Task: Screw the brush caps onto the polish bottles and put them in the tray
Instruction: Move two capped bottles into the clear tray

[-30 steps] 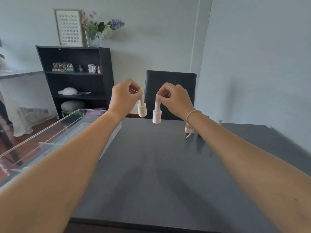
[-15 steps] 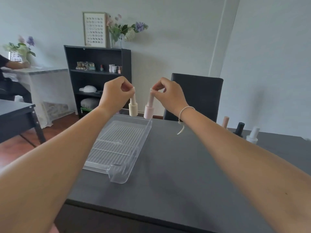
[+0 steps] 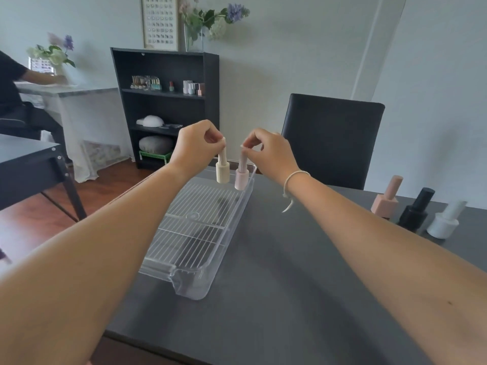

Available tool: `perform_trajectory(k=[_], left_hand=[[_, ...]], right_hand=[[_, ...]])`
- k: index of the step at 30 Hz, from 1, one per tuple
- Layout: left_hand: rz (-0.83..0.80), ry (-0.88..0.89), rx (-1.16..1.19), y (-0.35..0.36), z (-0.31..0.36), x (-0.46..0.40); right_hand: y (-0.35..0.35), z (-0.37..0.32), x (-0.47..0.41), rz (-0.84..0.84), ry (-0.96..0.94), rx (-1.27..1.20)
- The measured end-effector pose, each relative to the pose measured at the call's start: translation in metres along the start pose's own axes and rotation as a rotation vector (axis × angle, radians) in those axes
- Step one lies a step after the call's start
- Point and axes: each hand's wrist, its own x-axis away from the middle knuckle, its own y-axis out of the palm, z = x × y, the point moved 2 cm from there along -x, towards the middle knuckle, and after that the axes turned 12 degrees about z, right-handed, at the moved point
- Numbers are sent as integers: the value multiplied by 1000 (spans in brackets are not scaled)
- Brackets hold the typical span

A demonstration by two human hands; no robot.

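My left hand (image 3: 196,144) pinches the cap of a cream polish bottle (image 3: 222,173), which hangs upright over the far end of the clear plastic tray (image 3: 193,288). Just to its right, my right hand (image 3: 268,151) holds a pale pink polish bottle (image 3: 241,179) by its cap, low at the tray's far right corner. Whether either bottle touches the tray floor I cannot tell. On the dark table (image 3: 276,299) at the right stand three capped bottles: a peach one (image 3: 386,202), a black one (image 3: 415,213) and a white one (image 3: 445,222).
A black chair (image 3: 332,138) stands behind the table. A dark bookshelf (image 3: 164,106) with small bottles is against the far wall. At the left are a second dark table (image 3: 29,164) and a seated person (image 3: 11,90) at a marble-topped desk.
Both hands have carried their bottles leftward and down, from above the bare table to the far end of the tray. The view has swung left, bringing the tray and three standing bottles into sight.
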Motion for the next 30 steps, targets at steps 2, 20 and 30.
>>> perform_trajectory(k=[2,20,30], left_hand=[[-11,-7,-4,5,-3,1],[-59,-55,8,30,-13,6],[-103,-90,23,35,-9,8]], right_hand=[[2,6,1,-7,-8,19],[8,23,3,31,-37,45],[3,24,9,-15,-11,-21]])
